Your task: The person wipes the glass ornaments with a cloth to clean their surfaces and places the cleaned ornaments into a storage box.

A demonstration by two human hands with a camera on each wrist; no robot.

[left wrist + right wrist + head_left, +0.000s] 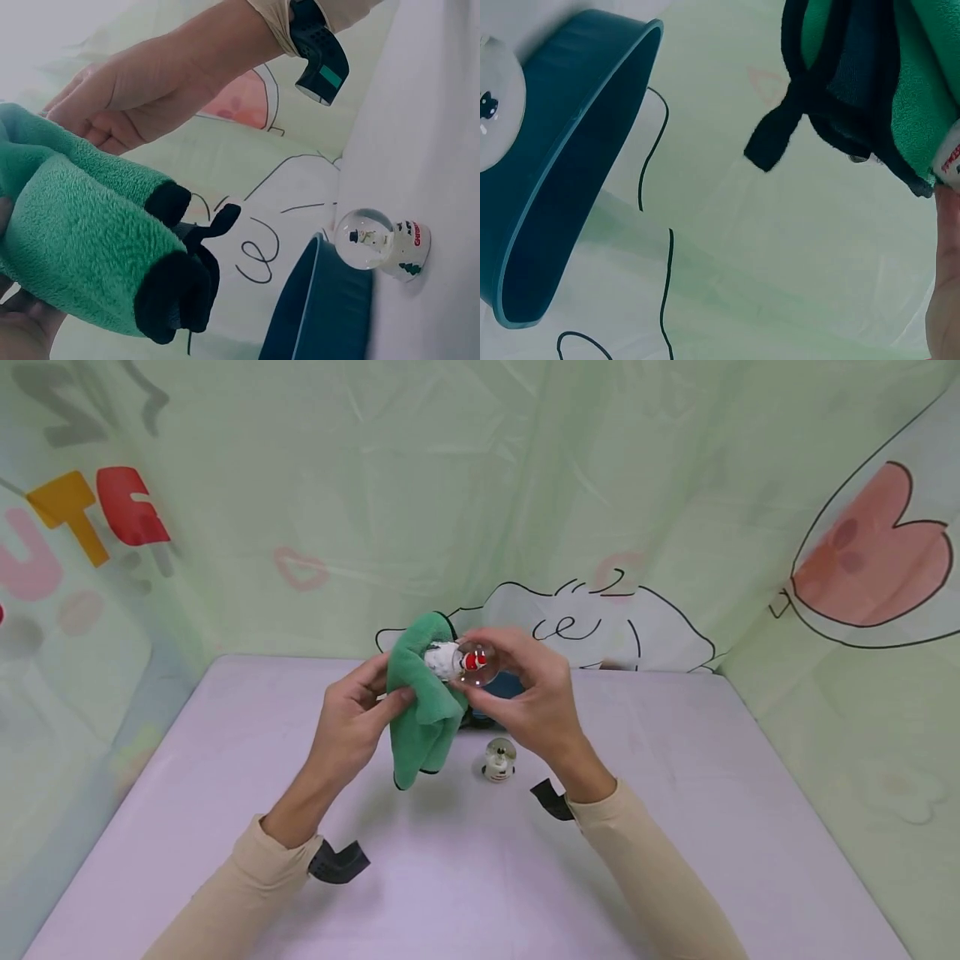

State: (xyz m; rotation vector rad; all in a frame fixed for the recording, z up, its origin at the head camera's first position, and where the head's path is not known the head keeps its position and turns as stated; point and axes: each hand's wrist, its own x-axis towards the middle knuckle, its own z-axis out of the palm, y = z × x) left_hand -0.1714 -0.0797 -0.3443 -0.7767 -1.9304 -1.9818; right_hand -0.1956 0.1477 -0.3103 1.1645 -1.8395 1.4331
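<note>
My left hand [347, 717] grips a green plush cloth [427, 697] that has black trim and a black hanging loop. My right hand [538, 689] holds a snow globe [477, 663] on its side, fingers and thumb round the clear ball, with a red figure inside. The globe's white base lies against the cloth, partly wrapped by it. In the right wrist view only a sliver of that base [949, 159] shows. Below the hands a second snow globe [499, 762] stands upright on the table; the left wrist view shows a small snowman in its ball [364, 238].
A blue open container [330, 307] stands behind the second globe, mostly hidden by the hands in the head view. The pale lilac table [465, 877] ends at a green patterned curtain [420, 485]. A black device sits at each wrist.
</note>
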